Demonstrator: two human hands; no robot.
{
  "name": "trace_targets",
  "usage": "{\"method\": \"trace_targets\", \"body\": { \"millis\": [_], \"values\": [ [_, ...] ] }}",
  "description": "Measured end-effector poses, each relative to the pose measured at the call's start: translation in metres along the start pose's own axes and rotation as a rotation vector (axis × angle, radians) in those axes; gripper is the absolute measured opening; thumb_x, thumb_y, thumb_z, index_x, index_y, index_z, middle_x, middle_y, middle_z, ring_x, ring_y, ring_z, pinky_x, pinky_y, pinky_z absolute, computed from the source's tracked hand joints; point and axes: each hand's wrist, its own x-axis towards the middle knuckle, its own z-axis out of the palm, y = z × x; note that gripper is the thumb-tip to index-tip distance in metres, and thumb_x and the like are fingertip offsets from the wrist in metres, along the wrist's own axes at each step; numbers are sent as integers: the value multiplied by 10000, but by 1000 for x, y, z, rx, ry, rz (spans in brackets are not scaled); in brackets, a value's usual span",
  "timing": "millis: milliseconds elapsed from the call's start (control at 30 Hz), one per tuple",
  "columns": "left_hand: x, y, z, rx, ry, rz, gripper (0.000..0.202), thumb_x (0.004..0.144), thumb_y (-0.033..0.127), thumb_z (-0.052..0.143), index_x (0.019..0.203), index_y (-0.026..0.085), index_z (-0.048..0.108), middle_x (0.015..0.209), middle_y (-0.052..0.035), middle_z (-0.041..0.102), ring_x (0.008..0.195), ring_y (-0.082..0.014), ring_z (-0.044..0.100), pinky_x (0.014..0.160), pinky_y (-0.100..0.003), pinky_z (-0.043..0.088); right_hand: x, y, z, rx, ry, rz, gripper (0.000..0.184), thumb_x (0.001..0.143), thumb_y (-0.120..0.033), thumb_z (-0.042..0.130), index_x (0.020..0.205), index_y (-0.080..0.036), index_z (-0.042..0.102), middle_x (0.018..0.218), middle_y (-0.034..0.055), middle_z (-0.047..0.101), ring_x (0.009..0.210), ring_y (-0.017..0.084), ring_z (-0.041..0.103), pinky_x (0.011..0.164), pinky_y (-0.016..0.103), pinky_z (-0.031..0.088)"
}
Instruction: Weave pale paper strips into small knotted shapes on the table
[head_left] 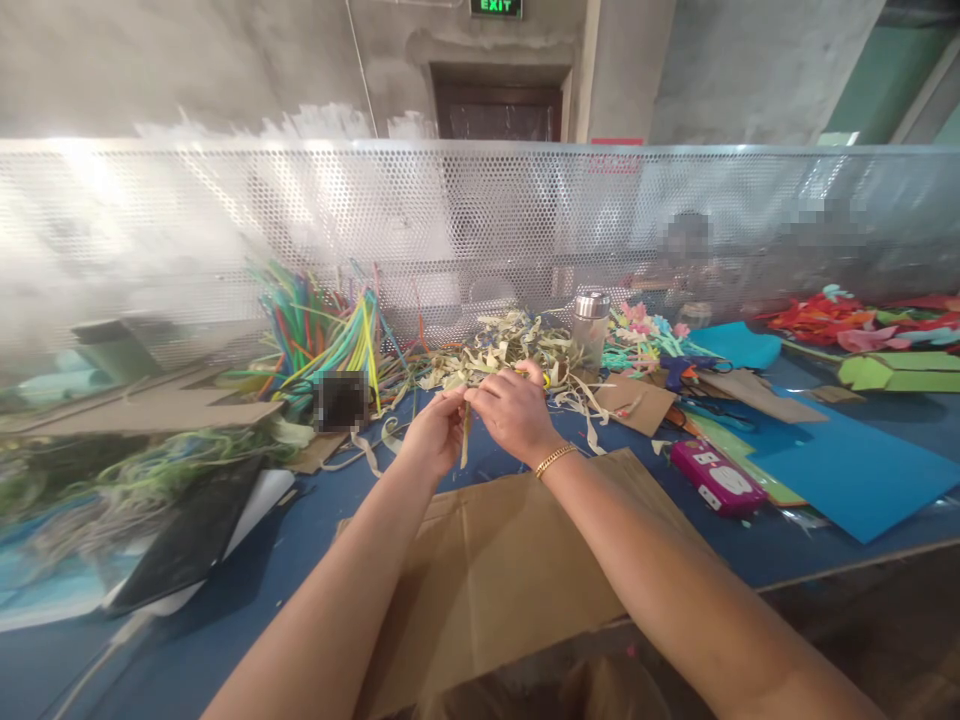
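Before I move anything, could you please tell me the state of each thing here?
Left hand: pinching a pale strip
Right hand: fingers bent at the strip, grip unclear
Loose strips: heaped, tangled
Bottle: upright, capped
Cardboard sheet: laid out, creased
Blue sheet: lying flat
Exit sign: lit

A: How many hands near the cardboard [510,560]?
B: Two: one left hand [433,437] and one right hand [517,415], just beyond its far edge. Between them, one pale strip [465,435].
A: Bracelets?
B: One gold bracelet [555,460], over that edge.
A: Right of the cardboard?
B: One magenta case [716,478], one large blue sheet [855,470], one lime-green box [896,373].
A: Farther beyond it?
B: One metal-capped bottle [591,335], one heap of strips [517,345], one bundle of coloured stems [367,340]. Strips and stems too tangled to count singly.
A: Left of it?
B: One flat black slab [195,540].
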Motion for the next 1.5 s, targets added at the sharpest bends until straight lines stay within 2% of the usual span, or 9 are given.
{"method": "trace_targets", "body": {
  "millis": [167,233,400,533,833,1033,1200,1333,1500],
  "values": [
    [1,0,0,-36,-24,9,147,744,53,626,653,144,554,602,31,547,516,-39,534,528,-122,472,0,-2,-1,40,-5,-8,253,948,-252,417,837,-252,645,800,8,631,850,166,486,955,410,169],
    [1,-1,-1,-17,-31,35,124,728,59,647,663,141,580,612,30,552,521,-34,526,518,-113,457,-1,-3,4,131,38,61,219,936,-257,439,837,-239,633,810,12,632,854,164,505,949,396,198],
    [1,-6,-3,119,-12,143,168,609,193,794,677,139,650,631,31,565,544,-33,492,520,-125,420,-3,-1,25,670,185,403,147,872,-305,523,778,-196,553,751,-8,611,715,129,546,775,289,375],
    [2,-4,-4,321,-5,257,281,541,307,836,734,152,705,675,16,603,562,-52,465,520,-168,376,-1,1,30,954,199,517,161,829,-332,542,737,-202,523,683,-20,567,657,130,523,669,255,420],
    [0,6,-7,703,-87,380,313,626,433,755,783,163,729,642,15,569,573,-91,402,539,-228,318,-2,6,25,1004,241,571,173,807,-357,561,744,-197,540,687,-8,568,635,123,514,633,248,421],
    [2,2,-12,768,-154,374,281,720,411,679,866,176,723,681,7,574,597,-99,414,559,-224,324,-1,5,30,1167,207,663,172,755,-352,617,729,-192,560,649,-16,563,608,120,519,612,251,428],
    [4,1,-11,739,-155,372,293,708,416,672,869,175,714,753,-11,625,652,-118,483,626,-237,381,-1,2,35,1330,181,827,227,694,-366,677,789,-183,584,662,-15,585,608,122,546,605,255,431],
    [3,4,-10,778,-144,389,298,695,413,671,866,174,716,776,-22,644,702,-142,517,664,-254,401,-3,3,36,1353,85,786,234,722,-409,653,727,-182,599,611,-18,568,575,115,519,589,254,410],
    [1,8,-10,779,-139,400,285,688,394,685,876,181,706,739,-6,629,681,-131,514,647,-250,399,-3,2,32,1337,84,730,255,715,-422,664,664,-188,574,599,-26,553,579,111,502,592,250,401]
  ]
}}
